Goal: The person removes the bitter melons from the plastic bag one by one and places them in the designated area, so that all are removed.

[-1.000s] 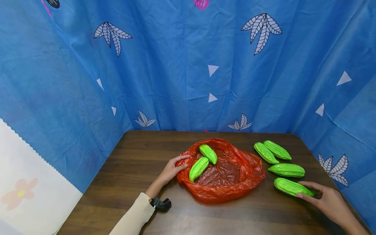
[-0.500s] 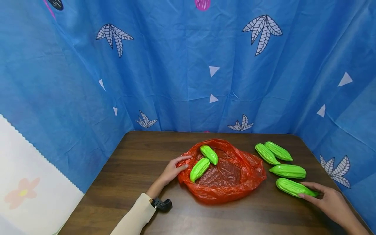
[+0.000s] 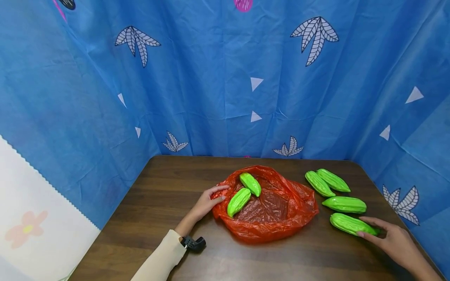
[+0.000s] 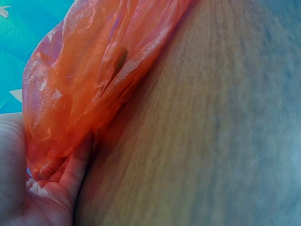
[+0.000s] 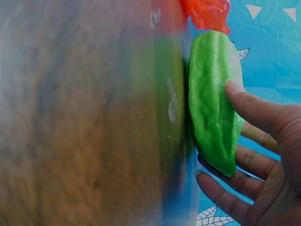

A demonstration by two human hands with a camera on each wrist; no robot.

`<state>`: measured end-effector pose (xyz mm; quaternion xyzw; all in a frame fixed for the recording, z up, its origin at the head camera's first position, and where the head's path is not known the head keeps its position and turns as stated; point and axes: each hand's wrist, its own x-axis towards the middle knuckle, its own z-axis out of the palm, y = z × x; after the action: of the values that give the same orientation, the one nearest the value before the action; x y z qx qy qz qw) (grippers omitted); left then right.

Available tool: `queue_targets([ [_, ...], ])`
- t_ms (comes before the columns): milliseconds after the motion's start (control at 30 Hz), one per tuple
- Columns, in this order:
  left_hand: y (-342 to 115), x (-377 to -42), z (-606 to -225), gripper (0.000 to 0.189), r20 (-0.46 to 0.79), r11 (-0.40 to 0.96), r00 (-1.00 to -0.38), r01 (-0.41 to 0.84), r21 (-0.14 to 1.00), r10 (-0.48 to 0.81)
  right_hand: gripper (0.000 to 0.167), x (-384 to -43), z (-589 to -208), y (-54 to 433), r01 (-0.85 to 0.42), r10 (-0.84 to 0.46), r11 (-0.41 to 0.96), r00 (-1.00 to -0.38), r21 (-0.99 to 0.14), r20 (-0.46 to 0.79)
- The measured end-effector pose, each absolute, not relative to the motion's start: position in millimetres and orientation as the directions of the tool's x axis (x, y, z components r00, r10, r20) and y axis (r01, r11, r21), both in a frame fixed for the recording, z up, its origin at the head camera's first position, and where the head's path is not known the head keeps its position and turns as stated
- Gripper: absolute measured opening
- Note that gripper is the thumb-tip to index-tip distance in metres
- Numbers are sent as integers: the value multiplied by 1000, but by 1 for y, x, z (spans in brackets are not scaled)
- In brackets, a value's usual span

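Green gourd (image 3: 350, 223) in the grasp of the right hand (image 3: 391, 239), red bag's edge (image 3: 218, 207) in the left hand (image 3: 204, 203)

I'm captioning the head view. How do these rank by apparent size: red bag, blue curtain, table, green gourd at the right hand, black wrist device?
1. Blue curtain
2. Table
3. Red bag
4. Green gourd at the right hand
5. Black wrist device

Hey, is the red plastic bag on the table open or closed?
The red bag is open: its mouth is spread wide in the head view, showing two green gourds inside.
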<state>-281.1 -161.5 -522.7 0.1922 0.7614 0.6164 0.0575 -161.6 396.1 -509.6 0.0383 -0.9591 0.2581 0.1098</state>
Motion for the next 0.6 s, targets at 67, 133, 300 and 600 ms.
queue_targets([
  [67,-161,-281,-522,42,153,175,-922,227,958,357,53,-161,-509,396,-133,-22,866,-973,-483,229],
  [133,-161,-281,-522,42,164,188,-924,239,953,345,53,-161,-508,395,-128,-23,869,-975,-478,221],
  [300,-160,-281,-523,41,184,194,-928,256,947,323,54,-163,-503,394,-118,-26,878,-980,-464,199],
  [600,-162,-282,-523,42,157,176,-918,234,956,364,56,-165,-499,394,-99,-45,891,-990,-444,132],
])
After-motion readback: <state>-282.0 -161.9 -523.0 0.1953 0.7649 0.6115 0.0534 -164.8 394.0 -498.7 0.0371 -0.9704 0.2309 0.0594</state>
